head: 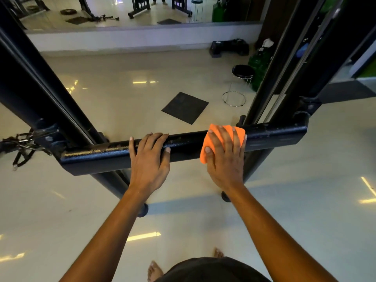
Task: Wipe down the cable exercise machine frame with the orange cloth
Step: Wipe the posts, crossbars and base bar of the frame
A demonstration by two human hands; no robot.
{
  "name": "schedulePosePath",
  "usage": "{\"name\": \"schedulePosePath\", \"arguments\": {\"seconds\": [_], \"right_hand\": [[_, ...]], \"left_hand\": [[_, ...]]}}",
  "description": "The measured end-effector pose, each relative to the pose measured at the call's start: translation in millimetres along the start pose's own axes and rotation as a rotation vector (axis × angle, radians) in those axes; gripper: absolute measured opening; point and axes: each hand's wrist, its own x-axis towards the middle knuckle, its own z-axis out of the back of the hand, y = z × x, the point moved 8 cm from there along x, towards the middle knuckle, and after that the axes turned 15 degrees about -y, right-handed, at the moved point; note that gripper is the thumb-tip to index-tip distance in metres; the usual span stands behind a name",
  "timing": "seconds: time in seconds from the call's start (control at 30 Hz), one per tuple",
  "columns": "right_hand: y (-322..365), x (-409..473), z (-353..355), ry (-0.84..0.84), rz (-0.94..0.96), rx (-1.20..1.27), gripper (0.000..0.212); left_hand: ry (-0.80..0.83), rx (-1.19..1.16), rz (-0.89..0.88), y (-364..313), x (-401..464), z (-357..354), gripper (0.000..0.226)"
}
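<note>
The black horizontal crossbar (183, 143) of the cable machine frame runs across the middle of the view, with worn, speckled paint on its top. A folded orange cloth (238, 132) lies over the bar right of centre. My right hand (224, 157) presses flat on the cloth, fingers spread and straight. My left hand (149, 155) rests on the bare bar to the left of the cloth, fingers draped over its top. Black uprights rise at the left (40, 88) and at the right (284, 68).
A cable handle and clips (22, 147) hang at the frame's left end. Beyond the bar lie a glossy tiled floor, a dark floor mat (185, 107), a black stool (242, 78), a step platform (227, 47) and green bottles (260, 66). My bare feet show below.
</note>
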Motion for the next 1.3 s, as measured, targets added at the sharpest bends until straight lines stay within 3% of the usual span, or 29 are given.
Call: {"name": "schedulePosePath", "arguments": {"seconds": [0.07,0.17,0.27,0.37,0.47,0.6,0.7,0.8,0.9,1.03,1.13,1.23,1.3], "right_hand": [[27.8,-0.8,-3.7,0.008,-0.021,0.01,0.054],[62.3,-2.8,-12.4,0.048,0.14,0.058,0.055],[26.7,-0.7,-9.0,0.07,0.285,0.023,0.063],[-34.2,6.1,7.4,0.052,0.151,-0.022,0.064],[-25.0,8.6,8.4,0.033,-0.033,-0.04,0.054],[30.5,5.1,-5.8,0.063,0.113,0.005,0.052],[-8.1,8.6,2.0,0.087,0.252,-0.014,0.06],[-69.4,19.4,20.6,0.06,0.087,-0.025,0.057],[-60.5,23.6,21.0,0.025,-0.105,-0.044,0.046],[-11.5,16.3,5.1,0.09,0.088,0.051,0.047],[-51.7,22.1,9.3,0.124,0.242,0.014,0.053],[-103.2,33.2,24.8,0.079,0.119,0.008,0.049],[-101.8,32.8,28.2,0.039,0.014,0.002,0.045]], "left_hand": [[0.018,0.005,-0.002,-7.0,1.4,-6.2,0.042],[0.045,-0.012,-0.022,-20.2,2.6,-17.3,0.041],[0.043,-0.017,-0.022,-25.6,3.2,-20.0,0.042],[0.047,-0.006,-0.025,-26.2,2.2,-20.0,0.043],[0.057,0.004,-0.024,-29.1,3.1,-22.3,0.044],[0.093,-0.012,-0.038,-41.6,4.6,-31.2,0.042],[0.113,-0.022,-0.06,-53.4,6.6,-39.4,0.043],[0.105,-0.015,-0.064,-62.1,6.2,-45.2,0.044],[0.068,0.014,-0.055,-68.5,4.6,-48.4,0.042],[0.05,0.03,-0.055,-77.9,3.1,-54.5,0.039],[0.034,0.025,-0.048,-84.1,3.1,-55.8,0.039],[0.008,0.027,-0.029,-89.0,0.0,-57.1,0.039],[-0.004,0.039,-0.011,-92.9,-1.5,-60.4,0.039]]}}
